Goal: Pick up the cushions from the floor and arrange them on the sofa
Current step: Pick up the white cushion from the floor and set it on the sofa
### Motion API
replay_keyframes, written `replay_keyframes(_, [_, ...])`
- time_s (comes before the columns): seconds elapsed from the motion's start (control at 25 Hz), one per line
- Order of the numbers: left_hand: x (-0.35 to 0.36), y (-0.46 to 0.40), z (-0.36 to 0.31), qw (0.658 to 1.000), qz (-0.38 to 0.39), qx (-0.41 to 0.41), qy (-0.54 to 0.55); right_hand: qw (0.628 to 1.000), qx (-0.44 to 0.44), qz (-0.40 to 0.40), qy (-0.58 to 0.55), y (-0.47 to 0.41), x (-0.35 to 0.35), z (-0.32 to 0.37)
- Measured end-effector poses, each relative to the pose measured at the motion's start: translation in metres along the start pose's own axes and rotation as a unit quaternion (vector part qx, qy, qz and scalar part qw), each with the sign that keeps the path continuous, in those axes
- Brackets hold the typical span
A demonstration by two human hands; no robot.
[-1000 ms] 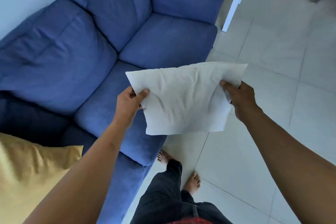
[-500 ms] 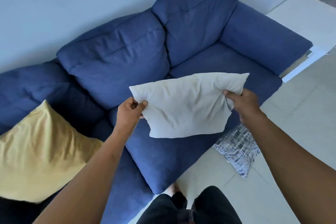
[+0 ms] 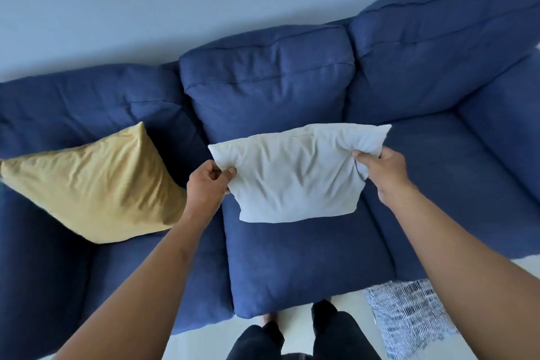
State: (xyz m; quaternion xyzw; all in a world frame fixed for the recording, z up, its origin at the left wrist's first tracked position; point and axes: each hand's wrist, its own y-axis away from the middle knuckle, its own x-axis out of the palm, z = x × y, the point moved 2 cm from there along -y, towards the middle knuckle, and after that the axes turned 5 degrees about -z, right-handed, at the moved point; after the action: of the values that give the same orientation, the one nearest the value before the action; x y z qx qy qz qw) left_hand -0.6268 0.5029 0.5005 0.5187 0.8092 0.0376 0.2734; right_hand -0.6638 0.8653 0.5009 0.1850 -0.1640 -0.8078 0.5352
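Left hand and right hand each pinch a side edge of the pale grey, wrinkled fabric cushion, holding it in the air over the middle seat of the dark blue upholstered sofa. Cushion sags and creases between the grips: looks light, soft, limp, not fragile; edges or corners seem the easy hold. Mustard-yellow square cushion leans on the sofa's left seat. Black-and-white woven patterned cushion lies on the floor by the sofa's front right.

Pale blue-grey wall behind; light tiled floor below.
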Motion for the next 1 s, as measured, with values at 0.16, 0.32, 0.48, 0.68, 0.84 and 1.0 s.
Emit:
replay_keyframes(0.16, [0.014, -0.010, -0.004, 0.998, -0.060, -0.019, -0.031, 0.999, -0.001, 0.037, 0.034, -0.043, 0.022, 0.004])
replay_keyframes(0.32, [0.023, -0.032, 0.002, 0.995, -0.086, -0.049, -0.030, 0.997, 0.010, 0.062, 0.046, -0.074, 0.045, 0.003])
replay_keyframes(0.48, [0.032, -0.069, 0.002, 0.993, -0.088, -0.061, -0.042, 0.996, 0.016, 0.061, 0.060, -0.107, 0.067, -0.001])
replay_keyframes(0.68, [0.055, -0.132, 0.022, 0.993, -0.085, -0.068, -0.047, 0.994, 0.026, 0.068, 0.083, -0.162, 0.100, -0.012])
replay_keyframes(0.84, [0.065, -0.167, 0.018, 0.993, -0.091, -0.068, -0.041, 0.994, 0.020, 0.068, 0.082, -0.191, 0.123, -0.010])
replay_keyframes(1.0, [0.076, -0.198, 0.021, 0.990, -0.121, -0.049, -0.054, 0.994, 0.019, 0.069, 0.080, -0.223, 0.144, -0.012])
